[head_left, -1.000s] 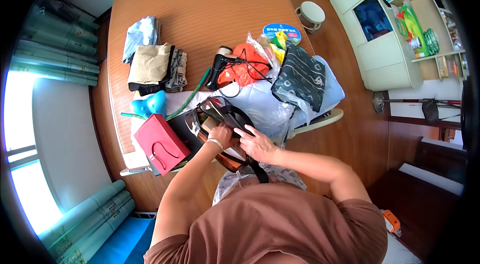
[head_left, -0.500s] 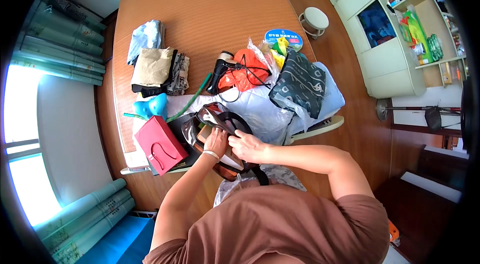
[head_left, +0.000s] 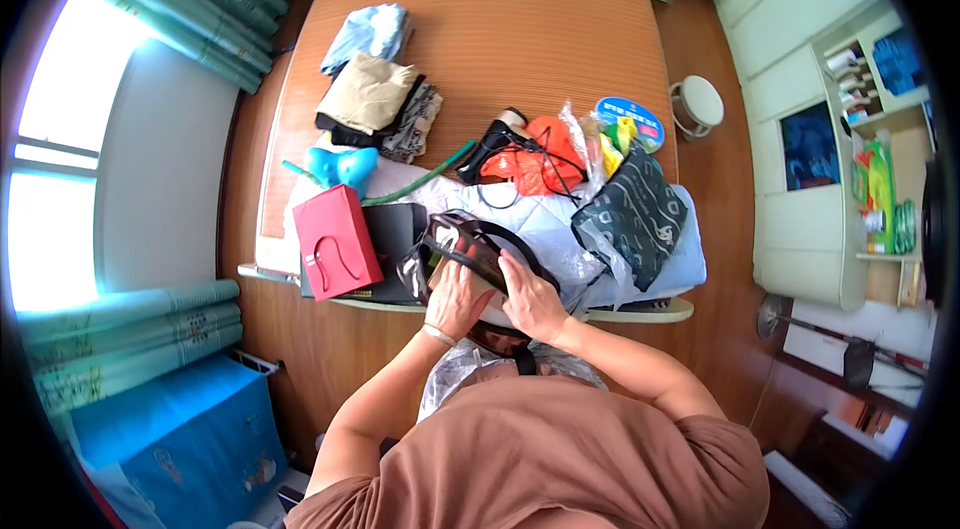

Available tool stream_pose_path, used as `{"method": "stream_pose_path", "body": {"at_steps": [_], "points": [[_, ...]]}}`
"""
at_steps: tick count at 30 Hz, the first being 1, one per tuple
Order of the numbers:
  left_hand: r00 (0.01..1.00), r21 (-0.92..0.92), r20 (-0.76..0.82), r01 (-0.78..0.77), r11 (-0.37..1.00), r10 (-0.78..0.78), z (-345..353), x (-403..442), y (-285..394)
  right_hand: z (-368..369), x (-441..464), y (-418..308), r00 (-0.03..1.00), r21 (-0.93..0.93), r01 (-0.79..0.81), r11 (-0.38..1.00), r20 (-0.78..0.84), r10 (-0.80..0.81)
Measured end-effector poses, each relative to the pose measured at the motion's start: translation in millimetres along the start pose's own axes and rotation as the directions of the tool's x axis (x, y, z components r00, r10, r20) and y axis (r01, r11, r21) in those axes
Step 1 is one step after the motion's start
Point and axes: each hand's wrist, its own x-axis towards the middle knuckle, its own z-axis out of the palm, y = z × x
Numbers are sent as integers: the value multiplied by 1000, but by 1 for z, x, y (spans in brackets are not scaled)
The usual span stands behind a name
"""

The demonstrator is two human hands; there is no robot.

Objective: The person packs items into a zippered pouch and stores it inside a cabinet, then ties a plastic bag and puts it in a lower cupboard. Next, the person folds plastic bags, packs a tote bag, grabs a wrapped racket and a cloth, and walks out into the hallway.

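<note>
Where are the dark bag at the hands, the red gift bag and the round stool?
Dark bag point(head_left: 474, 253): head view, on its upper panel.
Red gift bag point(head_left: 341, 231): head view, on its broad face.
Round stool point(head_left: 699, 100): head view, on its seat.

Bright window point(head_left: 55, 239) left of the hands point(head_left: 458, 304); bed point(head_left: 490, 19) beyond them; wood floor point(head_left: 725, 249) below; pale cabinets point(head_left: 800, 254) to their right.
</note>
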Motion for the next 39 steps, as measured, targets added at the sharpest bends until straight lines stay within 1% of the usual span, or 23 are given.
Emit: {"method": "stream_pose_path", "body": {"at_steps": [1,5,7,9,11,13,15,16,18,20,21,23,24,26,28,29,30,32,34,36,37,38,39], "points": [[999,-54,-51,17,998,-20,2,3,3,3,3,0,1000,5,-6,1000,-22,6],[992,79,-123,35,996,-25,-4,4,5,-5,16,4,997,134,25,991,-80,-15],[998,26,-20,63,998,-63,-11,4,4,-2,18,7,996,145,50,988,-87,-37],[999,39,-17,50,998,-50,4,2,-20,7,22,9,998,39,-35,999,-43,36],[989,21,142,38,999,-41,-5,12,-28,20,29,23,996,5,-68,998,-54,69],[996,-177,49,-59,983,69,-22,20,-34,13,40,22,971,-32,-237,971,33,238],[1000,-204,25,6,979,-1,-66,34,-50,9,46,21,977,-69,-212,975,-16,212],[993,-222,-112,8,975,-34,-86,43,-70,8,47,21,975,-48,-222,974,-28,221],[931,-172,-310,146,974,-194,-122,61,-129,10,47,18,970,-46,-239,970,-60,236],[856,-178,-448,198,964,-258,-136,78,-235,14,48,13,965,-59,-258,964,-69,254],[821,-284,-429,273,919,-376,-134,84,-297,16,48,10,964,-67,-263,963,-68,258],[733,-243,-254,583,775,-631,-164,92,-353,21,54,1,956,-89,-289,953,-80,283],[753,-312,-236,539,782,-614,-147,97,-410,22,56,-3,947,-105,-318,942,-74,311],[711,-359,-122,618,699,-692,-127,114,-466,23,60,-12,929,-92,-367,926,-92,359],[629,-433,65,717,546,-774,-130,138,-450,19,68,-20,926,-93,-369,925,-124,357],[590,-284,116,791,542,-799,-146,149,-423,17,72,-23,920,-82,-383,920,-129,371],[568,-361,40,776,518,-822,-139,156,-421,17,74,-26,925,-93,-367,926,-148,351],[429,-438,-7,811,388,-903,-123,165,-435,21,74,-26,914,-107,-387,916,-175,366],[355,-571,126,790,225,-927,-115,165,-439,21,78,-29,913,-110,-380,918,-205,353],[425,-714,187,678,175,-886,-114,157,-447,21,76,-27,905,-116,-401,909,-207,372],[528,-748,198,626,221,-826,-121,151,-444,20,75,-28,901,-119,-410,904,-205,382],[706,-804,196,513,300,-681,-129,146,-443,18,75,-26,903,-115,-402,909,-214,372],[776,-788,81,434,437,-625,-128,139,-451,18,74,-25,898,-101,-407,908,-225,377]]}}
